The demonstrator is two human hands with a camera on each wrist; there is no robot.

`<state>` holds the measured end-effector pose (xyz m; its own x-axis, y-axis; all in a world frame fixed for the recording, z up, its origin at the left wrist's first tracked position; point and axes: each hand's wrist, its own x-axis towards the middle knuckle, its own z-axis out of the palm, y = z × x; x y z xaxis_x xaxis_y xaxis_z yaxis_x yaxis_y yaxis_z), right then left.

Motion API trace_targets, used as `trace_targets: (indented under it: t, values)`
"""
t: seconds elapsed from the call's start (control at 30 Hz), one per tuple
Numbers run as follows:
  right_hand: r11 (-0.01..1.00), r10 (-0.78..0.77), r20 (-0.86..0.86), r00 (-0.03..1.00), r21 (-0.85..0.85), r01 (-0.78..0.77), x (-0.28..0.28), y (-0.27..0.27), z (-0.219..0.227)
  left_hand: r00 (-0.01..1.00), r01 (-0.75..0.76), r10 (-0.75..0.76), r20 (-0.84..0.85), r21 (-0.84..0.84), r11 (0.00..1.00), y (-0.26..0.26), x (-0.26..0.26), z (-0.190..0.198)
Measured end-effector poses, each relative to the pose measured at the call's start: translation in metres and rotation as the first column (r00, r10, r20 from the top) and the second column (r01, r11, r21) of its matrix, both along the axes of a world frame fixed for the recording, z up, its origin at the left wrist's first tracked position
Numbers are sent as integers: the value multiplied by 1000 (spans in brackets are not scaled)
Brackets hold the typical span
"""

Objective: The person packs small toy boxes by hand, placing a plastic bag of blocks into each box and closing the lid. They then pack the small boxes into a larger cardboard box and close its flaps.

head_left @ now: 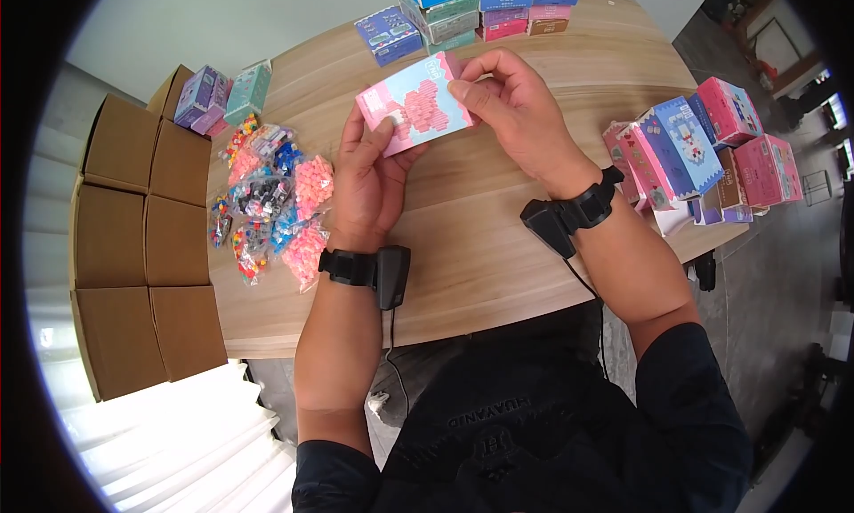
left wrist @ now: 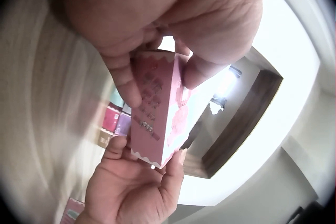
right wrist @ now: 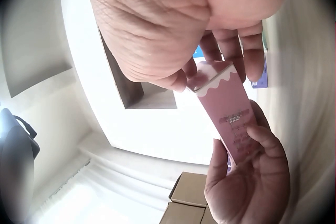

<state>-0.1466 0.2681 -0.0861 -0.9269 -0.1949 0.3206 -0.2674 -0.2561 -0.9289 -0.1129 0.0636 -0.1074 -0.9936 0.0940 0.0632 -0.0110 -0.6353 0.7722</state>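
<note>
A small pink and light-blue box (head_left: 425, 108) printed with a pink block figure is held up over the table between both hands. My left hand (head_left: 369, 184) grips it near one end, thumb on the printed face and fingers behind. With thumb and bent fingers my right hand (head_left: 525, 117) pinches the opposite end. In the right wrist view the box's pink side (right wrist: 228, 113) faces the camera, and the right fingers (right wrist: 253, 56) lie around its wavy-edged end. The left wrist view shows another pink side (left wrist: 152, 108) of the box between the two hands.
Clear bags of colored bricks (head_left: 267, 197) lie left of the hands. Brown cardboard boxes (head_left: 116, 237) are stacked along the left edge. More small printed boxes stand in a back stack (head_left: 454, 20), at back left (head_left: 203, 95) and in a right-hand pile (head_left: 680, 148).
</note>
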Motion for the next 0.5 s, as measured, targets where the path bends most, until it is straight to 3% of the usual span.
trace_targets:
  t: [0.13,0.23,0.33,0.5]
  values:
    - [979,-190,5,982,71,189,-3,5,2,999,-3,6,44,-88,996,3,3,0]
    - [986,-154,62,986,76,149,-8,10,0,997,-39,46,65,-99,994,5,4,2]
    - [996,-23,160,987,87,9,-5,11,2,987,-123,127,96,-49,991,-1,-2,-3]
    - [966,61,254,965,229,-122,-4,11,0,990,-116,118,83,-30,993,-8,-6,-11]
